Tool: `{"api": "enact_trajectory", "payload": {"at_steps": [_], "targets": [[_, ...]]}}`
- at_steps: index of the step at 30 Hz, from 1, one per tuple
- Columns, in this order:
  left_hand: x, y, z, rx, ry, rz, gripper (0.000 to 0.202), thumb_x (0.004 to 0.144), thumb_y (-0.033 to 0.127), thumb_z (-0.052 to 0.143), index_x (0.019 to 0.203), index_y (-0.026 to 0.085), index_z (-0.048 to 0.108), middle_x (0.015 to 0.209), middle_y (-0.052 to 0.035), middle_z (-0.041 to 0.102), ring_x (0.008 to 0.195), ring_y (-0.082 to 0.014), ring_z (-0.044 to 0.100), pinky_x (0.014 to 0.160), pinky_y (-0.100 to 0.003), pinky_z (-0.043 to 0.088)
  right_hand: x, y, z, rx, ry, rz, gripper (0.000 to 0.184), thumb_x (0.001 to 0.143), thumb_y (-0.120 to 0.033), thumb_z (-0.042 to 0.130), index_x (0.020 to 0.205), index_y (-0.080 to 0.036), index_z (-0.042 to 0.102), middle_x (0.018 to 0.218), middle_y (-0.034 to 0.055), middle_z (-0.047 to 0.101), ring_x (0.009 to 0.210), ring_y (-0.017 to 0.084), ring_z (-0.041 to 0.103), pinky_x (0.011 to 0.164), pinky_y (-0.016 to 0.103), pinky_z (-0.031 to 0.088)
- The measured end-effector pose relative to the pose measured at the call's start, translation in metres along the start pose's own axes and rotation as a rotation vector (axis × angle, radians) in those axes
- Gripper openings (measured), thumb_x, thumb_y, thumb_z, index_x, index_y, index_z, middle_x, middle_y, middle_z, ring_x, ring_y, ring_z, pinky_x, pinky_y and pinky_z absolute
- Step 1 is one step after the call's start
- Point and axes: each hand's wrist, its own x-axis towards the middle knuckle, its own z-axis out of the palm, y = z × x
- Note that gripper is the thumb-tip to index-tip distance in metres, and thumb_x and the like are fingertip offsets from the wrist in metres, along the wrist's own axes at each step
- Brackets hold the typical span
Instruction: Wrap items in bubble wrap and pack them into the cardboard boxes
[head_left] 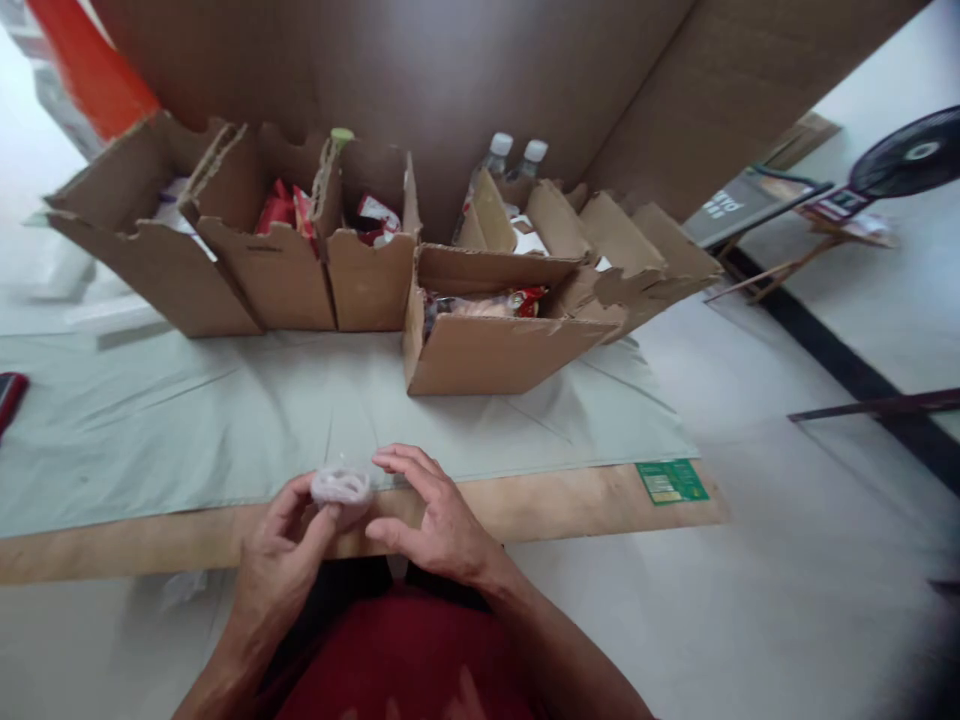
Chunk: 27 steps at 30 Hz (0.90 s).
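Note:
My left hand [289, 535] pinches a coiled white cable [342, 486], which looks wrapped in clear plastic, between thumb and fingers over the table's front edge. Just right of the coil is my right hand [435, 515], its thumb and fingers spread apart and nothing between them. Whether its fingertips touch the plastic I cannot tell. Beyond both hands, a low cardboard box [510, 355] lies lengthwise on the pale green cloth [300, 400] with packaged goods inside.
Upright cardboard bins [289, 280] with red packets line the back left. More cardboard dividers [622, 235] and white-capped bottles [499, 150] stand at the back right. A green card [671, 482] lies on the wooden edge [555, 505]. At far right is a fan [915, 155].

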Motion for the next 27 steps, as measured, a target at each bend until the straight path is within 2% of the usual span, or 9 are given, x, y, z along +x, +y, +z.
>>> {"api": "enact_trajectory", "payload": {"at_steps": [3,6,9,14,16,19,21,23,27], "targets": [[0.002,0.016,0.010,0.167,-0.195,0.279,0.017,0.091,0.037,0.068,0.096,0.023,0.074,0.089,-0.0028,0.078,0.082,-0.0189,0.076,0.073,-0.026,0.061,-0.003,-0.002,-0.022,0.033,-0.091,-0.022,0.082,0.079,-0.037,0.090,0.151,-0.025,0.054,0.146,0.0104,0.065,0.120,0.022,0.067,0.104,0.036,0.051],[0.007,0.028,0.019,0.237,-0.315,0.497,0.012,0.096,0.030,0.063,0.100,0.025,0.073,0.090,-0.0014,0.077,0.080,-0.0162,0.075,0.072,-0.023,0.061,-0.005,0.000,-0.040,-0.083,-0.052,-0.039,0.030,0.089,-0.023,0.079,0.118,-0.025,0.074,0.110,0.0032,0.079,0.101,0.019,0.072,0.097,0.033,0.051],[0.029,0.044,0.022,0.364,-0.257,0.669,0.024,0.097,0.031,0.065,0.121,0.027,0.069,0.112,-0.0053,0.076,0.099,-0.0187,0.075,0.085,-0.028,0.062,-0.008,0.000,-0.066,-0.205,0.061,-0.040,0.005,0.089,-0.018,0.076,0.093,-0.021,0.075,0.089,0.0014,0.078,0.087,0.017,0.070,0.087,0.031,0.052],[0.098,0.099,0.044,0.543,-0.075,0.975,0.050,0.093,0.027,0.071,0.142,0.025,0.059,0.150,-0.0133,0.059,0.137,-0.0302,0.059,0.114,-0.048,0.052,-0.015,-0.027,-0.144,-0.254,-0.015,-0.173,0.006,0.095,-0.025,0.072,0.096,-0.021,0.076,0.086,0.0016,0.078,0.076,0.015,0.071,0.070,0.026,0.053],[0.120,0.116,0.060,0.538,-0.079,1.041,0.041,0.091,0.025,0.070,0.132,0.026,0.066,0.156,-0.0129,0.054,0.142,-0.0337,0.055,0.116,-0.054,0.050,-0.015,-0.043,-0.179,-0.236,0.171,-0.241,0.009,0.098,-0.028,0.071,0.103,-0.024,0.077,0.092,0.0020,0.080,0.078,0.015,0.073,0.070,0.026,0.057],[0.133,0.122,0.079,0.464,-0.168,1.079,0.017,0.090,0.021,0.067,0.105,0.027,0.073,0.157,-0.0085,0.053,0.143,-0.0355,0.054,0.114,-0.056,0.052,-0.008,-0.064,-0.227,-0.276,0.714,-0.318,0.013,0.095,-0.033,0.077,0.107,-0.031,0.076,0.098,0.0015,0.079,0.076,0.016,0.073,0.066,0.030,0.059],[0.132,0.117,0.085,0.416,-0.195,1.096,0.019,0.086,0.017,0.068,0.100,0.029,0.074,0.160,-0.0051,0.051,0.145,-0.0370,0.052,0.115,-0.059,0.052,0.003,-0.073,-0.254,-0.391,0.868,-0.336,0.015,0.092,-0.032,0.080,0.106,-0.032,0.077,0.097,0.0007,0.078,0.074,0.016,0.071,0.065,0.032,0.059],[0.129,0.110,0.086,0.391,-0.200,1.105,0.026,0.084,0.016,0.070,0.104,0.031,0.075,0.164,-0.0018,0.047,0.147,-0.0383,0.050,0.116,-0.061,0.051,0.018,-0.080,-0.275,-0.589,0.713,-0.268,0.011,0.092,-0.032,0.078,0.103,-0.031,0.077,0.092,-0.0008,0.077,0.073,0.016,0.069,0.063,0.030,0.056],[0.130,0.107,0.085,0.392,-0.221,1.077,0.025,0.086,0.019,0.068,0.106,0.033,0.075,0.167,0.0017,0.043,0.147,-0.0381,0.049,0.115,-0.062,0.052,0.058,-0.074,-0.292,-0.868,0.164,-0.108,0.009,0.093,-0.027,0.068,0.089,-0.028,0.076,0.077,-0.0052,0.073,0.064,0.012,0.063,0.057,0.027,0.044]]}}
